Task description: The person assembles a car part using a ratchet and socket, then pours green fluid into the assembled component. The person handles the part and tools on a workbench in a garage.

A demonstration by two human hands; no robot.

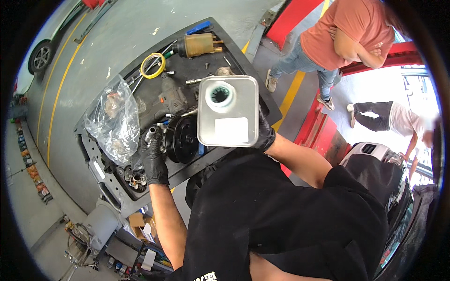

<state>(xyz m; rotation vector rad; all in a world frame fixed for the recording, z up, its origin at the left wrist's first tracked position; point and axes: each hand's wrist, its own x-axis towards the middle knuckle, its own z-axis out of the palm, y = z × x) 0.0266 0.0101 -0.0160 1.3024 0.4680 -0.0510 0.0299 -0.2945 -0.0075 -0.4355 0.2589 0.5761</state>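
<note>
My right hand (266, 134), in a black glove, grips the side of a square metal can (228, 114); some of its fingers are hidden by the can. The can's round mouth has a plastic spout, and a white label is on its top. Just left of it is a compressor with a black grooved pulley (180, 139). My left hand (155, 161), also gloved, is closed around the compressor's metal end, beside a short pipe-like fitting (150, 135).
The black cart top (225, 42) carries a clear plastic bag (115, 122), a power tool (164, 100), a yellow tape roll (153, 65) and an amber cylinder (199, 45). Small parts fill a corner tray (136, 180). A person with crossed arms (351, 35) stands beyond the cart.
</note>
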